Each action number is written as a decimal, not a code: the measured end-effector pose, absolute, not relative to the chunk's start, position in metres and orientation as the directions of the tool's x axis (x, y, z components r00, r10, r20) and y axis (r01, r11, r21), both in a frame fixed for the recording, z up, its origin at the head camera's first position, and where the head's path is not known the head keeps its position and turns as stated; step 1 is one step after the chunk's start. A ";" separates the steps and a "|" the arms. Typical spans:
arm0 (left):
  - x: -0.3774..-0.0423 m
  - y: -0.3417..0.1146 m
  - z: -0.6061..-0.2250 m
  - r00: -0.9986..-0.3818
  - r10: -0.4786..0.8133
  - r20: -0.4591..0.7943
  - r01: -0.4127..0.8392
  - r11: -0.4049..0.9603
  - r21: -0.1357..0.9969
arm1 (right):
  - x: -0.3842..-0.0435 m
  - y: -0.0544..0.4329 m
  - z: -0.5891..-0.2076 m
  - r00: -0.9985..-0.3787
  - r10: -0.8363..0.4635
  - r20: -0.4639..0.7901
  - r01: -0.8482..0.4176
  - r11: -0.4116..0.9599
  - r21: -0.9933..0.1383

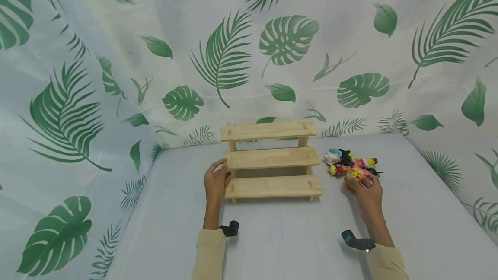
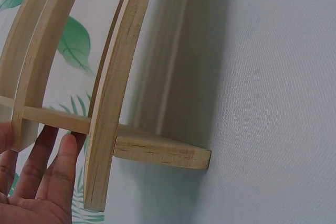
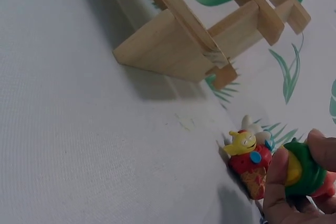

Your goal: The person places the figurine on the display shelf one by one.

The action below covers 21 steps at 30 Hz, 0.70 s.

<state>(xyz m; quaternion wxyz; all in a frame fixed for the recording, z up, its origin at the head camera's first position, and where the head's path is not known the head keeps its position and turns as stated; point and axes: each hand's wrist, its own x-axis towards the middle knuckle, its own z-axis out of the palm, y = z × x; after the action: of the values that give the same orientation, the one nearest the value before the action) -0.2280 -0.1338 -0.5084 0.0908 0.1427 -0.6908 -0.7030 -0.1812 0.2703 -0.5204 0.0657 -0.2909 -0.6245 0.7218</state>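
Note:
A three-tier wooden step shelf (image 1: pixel 272 158) stands on the white-covered table. My left hand (image 1: pixel 216 181) grips the left end of its middle board, the fingers (image 2: pixel 65 153) lying under the board beside the side support. At the shelf's right lies a pile of small colourful toy figures (image 1: pixel 338 156). Over the near side of this pile, my right hand (image 1: pixel 367 193) pinches a toy figure with green and yellow parts (image 3: pixel 307 171) between thumb and fingers. Close beside it is a red figure with a yellow head (image 3: pixel 244 150). The hand hides part of the pile.
White sheeting with green leaf prints (image 1: pixel 288 38) hangs behind the table and along both sides. The shelf's back nearly reaches the rear sheet. A dark camera mount sits on each wrist, the left mount (image 1: pixel 231 228) and the right mount (image 1: pixel 355 241).

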 end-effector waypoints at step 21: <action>-0.228 -0.133 -0.507 -0.939 -0.335 -0.074 -0.073 -0.017 0.997 | -0.193 0.258 -0.497 -0.877 0.459 -0.143 0.124 -0.071 -0.990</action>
<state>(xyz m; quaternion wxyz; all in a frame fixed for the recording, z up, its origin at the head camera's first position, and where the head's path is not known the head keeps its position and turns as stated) -0.2283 -0.1326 -0.5073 0.0941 0.1469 -0.6948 -0.6977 -0.1925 0.2578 -0.4971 0.1201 -0.2173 -0.6708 0.6988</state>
